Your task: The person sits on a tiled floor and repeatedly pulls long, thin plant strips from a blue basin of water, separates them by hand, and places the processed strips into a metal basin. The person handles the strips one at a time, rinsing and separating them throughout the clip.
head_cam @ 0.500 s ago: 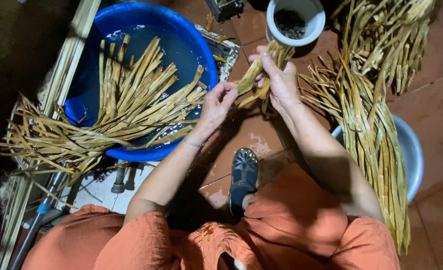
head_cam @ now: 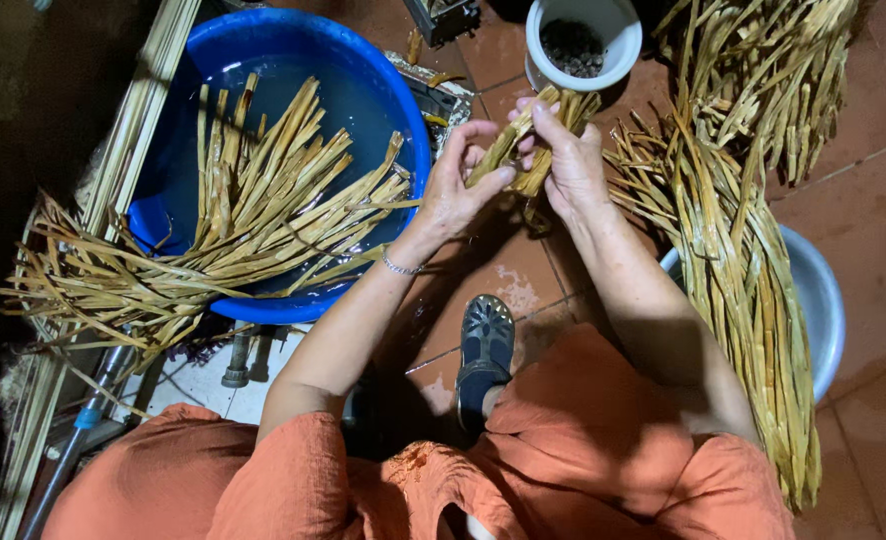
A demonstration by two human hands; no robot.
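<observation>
Dried, straw-coloured leaf strips (head_cam: 538, 140) pinched between both hands above the terracotta floor tiles (head_cam: 863, 190), seen from overhead; left hand (head_cam: 458, 190) curled around the folded bundle from the near side, thumb and fingertips pressed against it, a thin bracelet (head_cam: 401, 266) circling the wrist; right hand (head_cam: 573, 165) closed over the same bundle from the far side, fingers wrapped tight on the strips. Just beyond the hands, a white cup (head_cam: 583, 45) with dark contents, standing upright on the tiles. To the left, a blue plastic basin (head_cam: 363, 90) of water, crossed by a fanned heap of long pale leaves (head_cam: 253, 210) spilling over its rim. To the right, a thick sheaf of longer leaves (head_cam: 743, 260) draped across a grey metal bowl (head_cam: 818, 300), well apart from the basin. Below the hands, a dark sandal (head_cam: 485, 345) planted on the floor, framed by orange fabric (head_cam: 603, 470) over both knees. Far left edge lined with slim bamboo sticks (head_cam: 143, 100), partly lost in shadow
</observation>
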